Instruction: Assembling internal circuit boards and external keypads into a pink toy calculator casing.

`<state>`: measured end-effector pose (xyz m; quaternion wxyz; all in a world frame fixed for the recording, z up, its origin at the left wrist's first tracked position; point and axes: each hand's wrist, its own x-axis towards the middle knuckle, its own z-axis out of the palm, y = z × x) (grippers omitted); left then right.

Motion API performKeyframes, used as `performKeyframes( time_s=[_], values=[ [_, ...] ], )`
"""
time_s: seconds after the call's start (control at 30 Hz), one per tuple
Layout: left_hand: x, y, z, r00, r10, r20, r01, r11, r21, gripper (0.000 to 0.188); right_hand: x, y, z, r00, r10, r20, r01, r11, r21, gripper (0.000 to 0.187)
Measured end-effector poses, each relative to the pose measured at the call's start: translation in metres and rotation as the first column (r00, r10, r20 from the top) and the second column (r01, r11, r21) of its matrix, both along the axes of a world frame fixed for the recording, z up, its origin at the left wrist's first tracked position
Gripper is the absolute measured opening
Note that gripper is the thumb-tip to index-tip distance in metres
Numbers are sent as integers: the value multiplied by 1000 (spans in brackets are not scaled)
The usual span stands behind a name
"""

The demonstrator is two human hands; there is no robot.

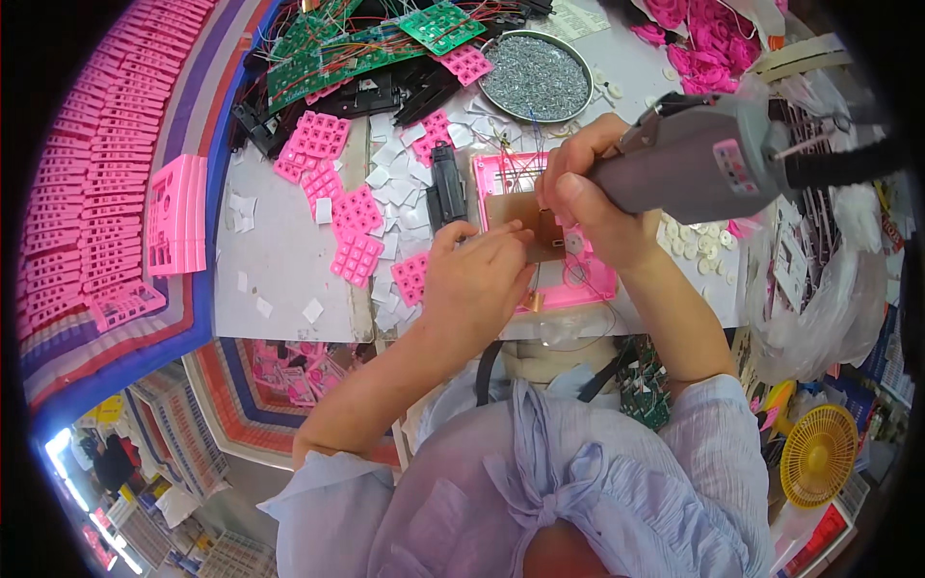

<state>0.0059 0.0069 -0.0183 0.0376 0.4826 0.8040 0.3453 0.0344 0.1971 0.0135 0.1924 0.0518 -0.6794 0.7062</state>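
Observation:
My right hand (599, 193) is wrapped round a grey electric screwdriver (674, 164), its body lying to the right and its tip hidden by my fingers. Below that tip a brown circuit board (511, 207) lies in a pink plastic casing (597, 279) with thin red wires. Fingers of my left hand (482, 275) are bent and press on the board's near left edge, holding it against the casing. Just beyond that hand, a black plastic part (445, 183) lies beside the casing.
A round tray of small screws (537, 77) stands behind the casing. Green circuit boards (337, 63) with wires are heaped at the back left. Pink keypads (356, 212) and white paper squares lie left. Stacked pink casings (106, 164) fill the far left; white discs (703, 246) lie right.

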Motion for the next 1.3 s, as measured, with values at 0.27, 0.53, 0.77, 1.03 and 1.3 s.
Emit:
performKeyframes(
  time_s=[0.27, 0.53, 0.77, 1.03, 1.3],
  values=[
    [2, 1, -2, 998, 49, 45, -53, 995, 86, 16, 2, -3, 7, 1000, 13, 15, -13, 999, -37, 18],
    [-3, 6, 3, 995, 31, 96, -51, 976, 213, 13, 17, -12, 45, 956, 190, -224, -256, 912, -320, 34],
    [-13, 15, 13, 999, -39, 31, 32, 981, 191, 15, 24, -11, 43, 975, 144, -168, -187, 943, -275, 33],
    [-160, 106, 24, 874, 39, -485, -97, 991, -95, 15, 13, -5, 36, 973, 111, -204, -181, 913, -366, 28],
    [-173, 144, -3, 861, -47, -506, -91, 965, -245, 18, 27, -10, 16, 988, 137, -73, -153, 943, -295, 28]
  ],
)
